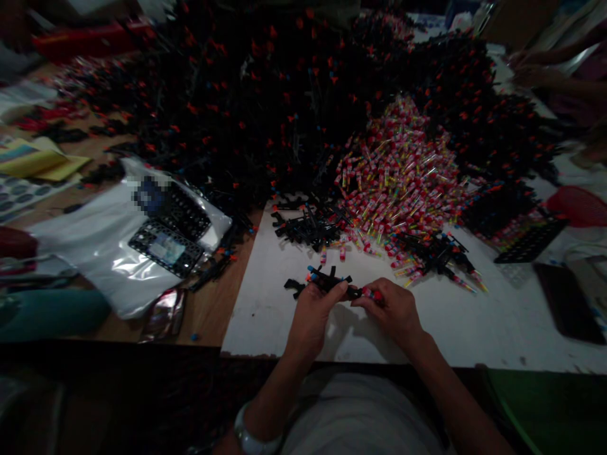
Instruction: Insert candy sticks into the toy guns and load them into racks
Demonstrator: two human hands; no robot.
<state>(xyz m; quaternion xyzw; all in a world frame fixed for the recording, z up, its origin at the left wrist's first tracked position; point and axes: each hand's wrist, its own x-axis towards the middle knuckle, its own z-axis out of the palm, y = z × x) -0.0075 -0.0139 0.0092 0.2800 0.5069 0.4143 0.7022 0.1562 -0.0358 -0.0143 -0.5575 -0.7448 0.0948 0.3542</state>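
My left hand (313,309) grips a small black toy gun (327,278) with a blue tip, its thumb lying along the top. At the gun's right end, my right hand (391,309) pinches a small tube with a red cap (372,294). The tube touches or meets the gun's end; how they join is hidden by the fingers. Both hands are just above the white board (265,316). Another black gun piece (294,287) shows just left of my left hand. Beyond them rises a heap of small red-capped tubes with pink and yellow colouring (403,170).
A huge pile of black toy guns with orange tips (265,107) covers the back. More guns lie in small clusters (308,227) nearer. A plastic bag (104,246) is at left; a black rack (531,240), phone (569,303) and red basket (578,205) at right. Another person's hands (526,69) show top right.
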